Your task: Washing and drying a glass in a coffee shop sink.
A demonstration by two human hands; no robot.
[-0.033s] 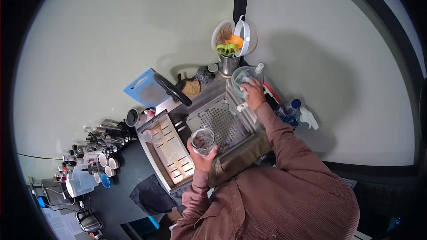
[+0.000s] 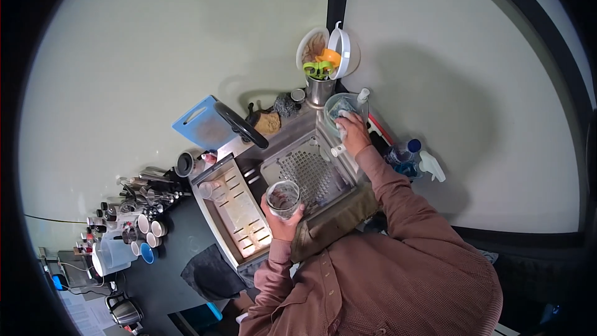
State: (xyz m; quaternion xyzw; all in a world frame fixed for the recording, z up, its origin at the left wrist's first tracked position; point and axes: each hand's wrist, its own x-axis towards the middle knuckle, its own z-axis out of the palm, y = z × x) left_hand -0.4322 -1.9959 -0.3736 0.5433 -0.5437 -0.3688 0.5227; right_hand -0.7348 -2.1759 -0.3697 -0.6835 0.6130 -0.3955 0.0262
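My left hand (image 2: 282, 227) is wrapped round a clear drinking glass (image 2: 283, 195), held upright over the near left part of the metal sink (image 2: 252, 168). My right hand (image 2: 353, 132) reaches to the far right corner of the sink, to a small clear tub (image 2: 329, 107). Its fingers are bunched at the tub's near side, with white suds on them. Inside the tub, right at my fingertips, lies a blue-green sponge (image 2: 342, 107). What the fingers hold, if anything, is hidden.
A perforated tray (image 2: 305, 171) lies in the sink. To its left stands a slotted drainer (image 2: 233, 199) with a clear cup (image 2: 207, 190). The black faucet (image 2: 241, 126) overhangs the sink. Beyond are a cutting board (image 2: 202, 124) and a utensil holder (image 2: 320, 93); a spray bottle (image 2: 429, 165) stands right.
My right hand has drawn slightly nearer to me, and more of the sponge in the tub shows. The left hand and the glass have not visibly moved.
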